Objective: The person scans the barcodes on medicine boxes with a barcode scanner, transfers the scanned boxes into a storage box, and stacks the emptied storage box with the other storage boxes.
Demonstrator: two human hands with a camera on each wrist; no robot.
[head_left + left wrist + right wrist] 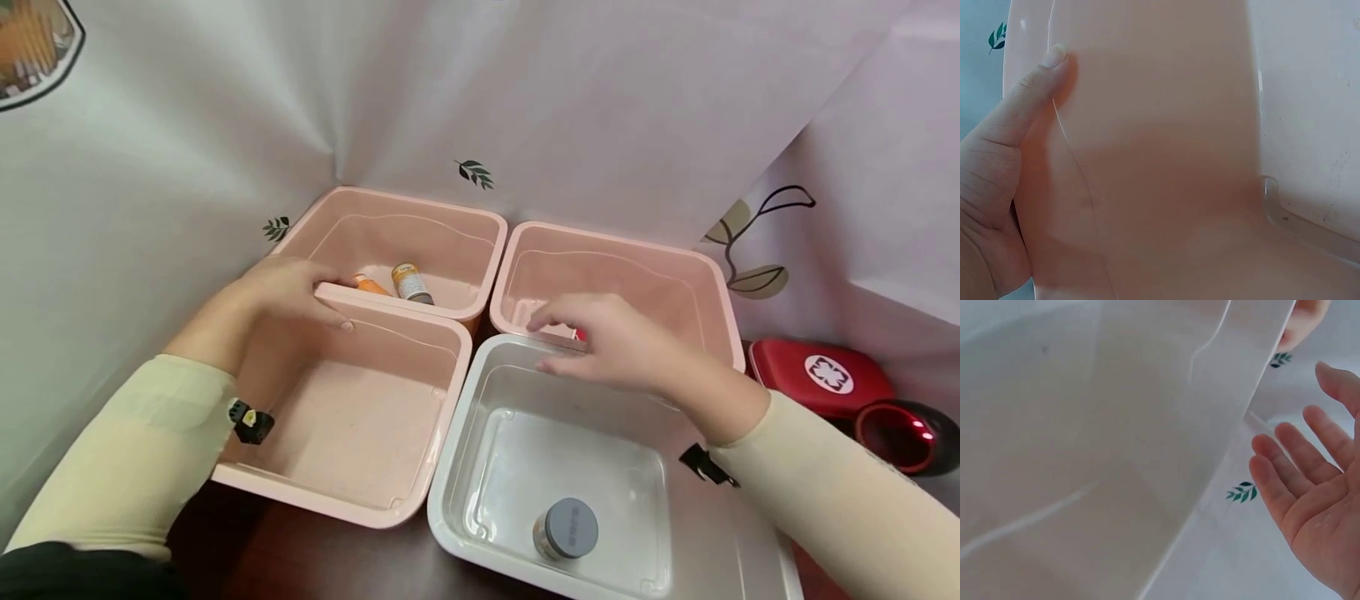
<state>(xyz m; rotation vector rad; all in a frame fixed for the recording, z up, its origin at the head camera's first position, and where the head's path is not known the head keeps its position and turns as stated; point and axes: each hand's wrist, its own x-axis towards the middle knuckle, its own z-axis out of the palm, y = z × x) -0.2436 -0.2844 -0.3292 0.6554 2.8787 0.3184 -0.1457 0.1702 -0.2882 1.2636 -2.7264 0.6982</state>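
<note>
My left hand (pixel 288 287) grips the back rim of the front left pink bin (pixel 450 417). The thumb presses the inner wall, and the fingers go over the rim toward the back left bin. In the left wrist view the thumb (pixel 1054 56) lies flat along the pink wall. Above the far rim of the grey-white bin (pixel 442 492) hovers my right hand (pixel 600 342), its fingers loosely bent around nothing. The right wrist view shows that palm (pixel 1329 519) with spread fingers beside a pale bin wall. A jar with a grey lid (pixel 572 528) stands in the grey-white bin.
The back left pink bin (pixel 420 200) contains an orange item (pixel 371 285) and a small labelled can (pixel 411 283). A red object (pixel 579 334) shows in the back right pink bin (pixel 615 236). At right lie a red case (pixel 821 375) and a black rounded device (pixel 926 437).
</note>
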